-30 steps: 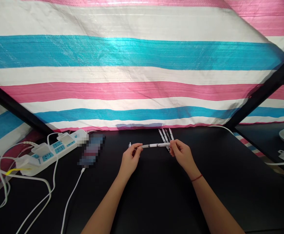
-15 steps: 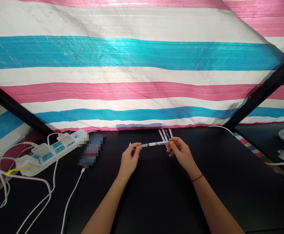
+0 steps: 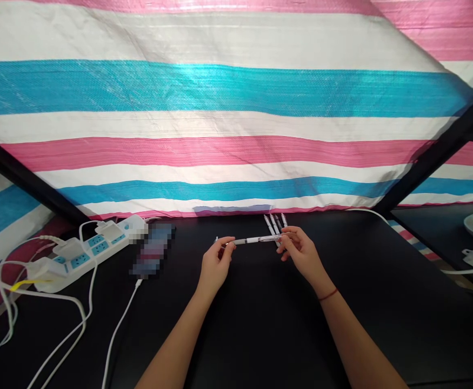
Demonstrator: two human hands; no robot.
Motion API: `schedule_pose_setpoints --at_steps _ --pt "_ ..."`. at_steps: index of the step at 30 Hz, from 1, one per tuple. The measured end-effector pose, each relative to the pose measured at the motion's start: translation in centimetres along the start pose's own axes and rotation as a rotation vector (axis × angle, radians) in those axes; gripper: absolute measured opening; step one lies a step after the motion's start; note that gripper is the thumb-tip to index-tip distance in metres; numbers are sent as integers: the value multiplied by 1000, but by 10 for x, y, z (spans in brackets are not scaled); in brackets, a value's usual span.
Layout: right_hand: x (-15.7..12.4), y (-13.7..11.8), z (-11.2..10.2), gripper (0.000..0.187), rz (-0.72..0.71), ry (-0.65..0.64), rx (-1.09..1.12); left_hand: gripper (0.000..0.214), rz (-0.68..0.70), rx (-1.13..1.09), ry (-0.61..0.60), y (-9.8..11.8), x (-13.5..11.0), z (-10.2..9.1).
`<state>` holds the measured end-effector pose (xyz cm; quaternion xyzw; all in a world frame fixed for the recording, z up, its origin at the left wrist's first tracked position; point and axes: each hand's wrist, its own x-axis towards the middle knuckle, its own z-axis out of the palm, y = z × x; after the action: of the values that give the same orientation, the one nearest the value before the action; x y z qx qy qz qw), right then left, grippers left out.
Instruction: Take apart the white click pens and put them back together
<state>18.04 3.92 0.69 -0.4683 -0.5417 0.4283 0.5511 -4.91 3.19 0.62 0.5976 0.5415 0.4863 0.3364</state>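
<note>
A slim white pen (image 3: 254,239) with clear sections is stretched level between my two hands above the black tabletop. My left hand (image 3: 217,262) pinches its left end between thumb and fingers, and a small tip pokes out beyond them. At the other end, my right hand (image 3: 300,250) is closed on the pen with thumb and fingertips, its lower fingers curled. Just behind the right hand, several white pens (image 3: 271,224) lie side by side on the table, partly covered by that hand and the held pen.
On the left, a white power strip (image 3: 94,251) carries plugs and looping white cables (image 3: 82,313). Beside it lies a blurred-out phone (image 3: 154,249) with a charging cable. A striped sheet (image 3: 236,124) hangs behind the black table (image 3: 277,324); black frame bars (image 3: 426,154) slant on both sides.
The pen has turned slightly about its length, and the right fingers have shifted a little on its end. The left hand stays almost in place.
</note>
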Motion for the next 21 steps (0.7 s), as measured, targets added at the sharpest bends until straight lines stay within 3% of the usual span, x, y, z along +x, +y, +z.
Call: schedule_pose_setpoints --at_steps 21 --pt "-3 -2 2 37 5 -46 -55 32 -33 -50 -10 0 1 1"
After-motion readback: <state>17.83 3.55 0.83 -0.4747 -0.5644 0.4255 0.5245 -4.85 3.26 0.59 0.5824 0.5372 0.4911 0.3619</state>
